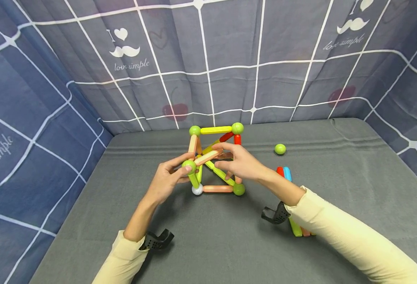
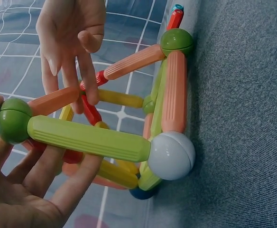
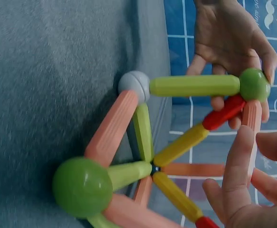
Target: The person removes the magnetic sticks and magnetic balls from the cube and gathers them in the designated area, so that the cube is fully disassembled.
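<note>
A frame of coloured magnetic rods and balls stands mid-table. My left hand [image 1: 163, 181] pinches the green ball [image 1: 189, 166] at its raised near-left corner. Below that ball, a lime rod [image 2: 88, 138] runs down to a white ball [image 1: 197, 189] on the table. From the same green ball an orange rod [image 1: 208, 157] reaches right, and my right hand [image 1: 242, 161] holds its far end between thumb and finger. Red-and-yellow diagonals [image 3: 181, 145] meet low inside the frame; a dark blue ball [image 2: 144, 192] shows there. Another green ball [image 1: 239, 189] sits at the near-right bottom corner.
A loose green ball [image 1: 280, 149] lies to the right of the frame. Nearer me, several loose rods [image 1: 295, 227] lie together, partly hidden under my right forearm. A grid-patterned cloth [image 1: 230, 90] hangs behind the grey table [image 1: 222, 244] and along both sides.
</note>
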